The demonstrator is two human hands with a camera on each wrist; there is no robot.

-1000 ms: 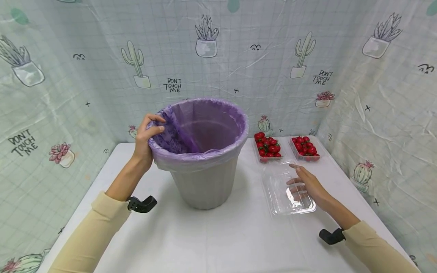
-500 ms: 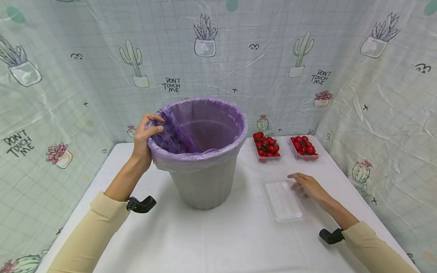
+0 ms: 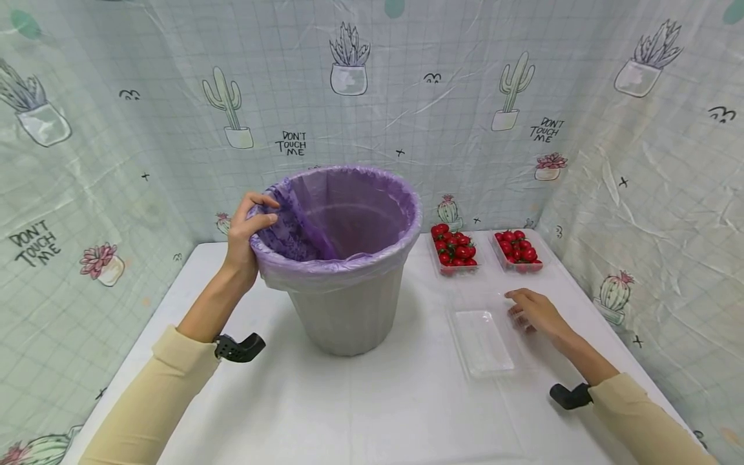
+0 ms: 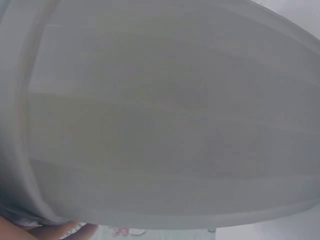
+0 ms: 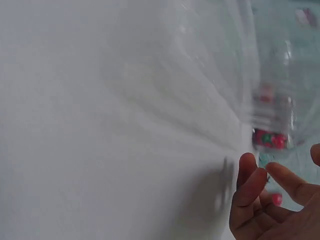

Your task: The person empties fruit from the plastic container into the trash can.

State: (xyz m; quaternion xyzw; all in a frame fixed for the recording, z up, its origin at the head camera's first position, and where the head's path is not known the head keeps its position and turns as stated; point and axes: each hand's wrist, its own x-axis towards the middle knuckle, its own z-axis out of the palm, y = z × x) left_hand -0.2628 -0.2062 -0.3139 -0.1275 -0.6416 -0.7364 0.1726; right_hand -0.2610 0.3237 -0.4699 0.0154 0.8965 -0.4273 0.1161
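Right hand (image 3: 539,312) beside clear container (image 3: 484,342) (edges faint), contact unclear

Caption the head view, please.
Left hand grips a purple-lined bin; right hand beside a clear container; cherry tomatoes behind.

Bin (image 3: 349,316): bottom inside hidden; overruns the left wrist frame.
Left grip (image 3: 244,236): cut off, lower left of that frame.
Clear container (image 3: 482,342): blurred, cut off, upper right of the right wrist frame.
Right grip (image 3: 539,312): contact with the container unclear.
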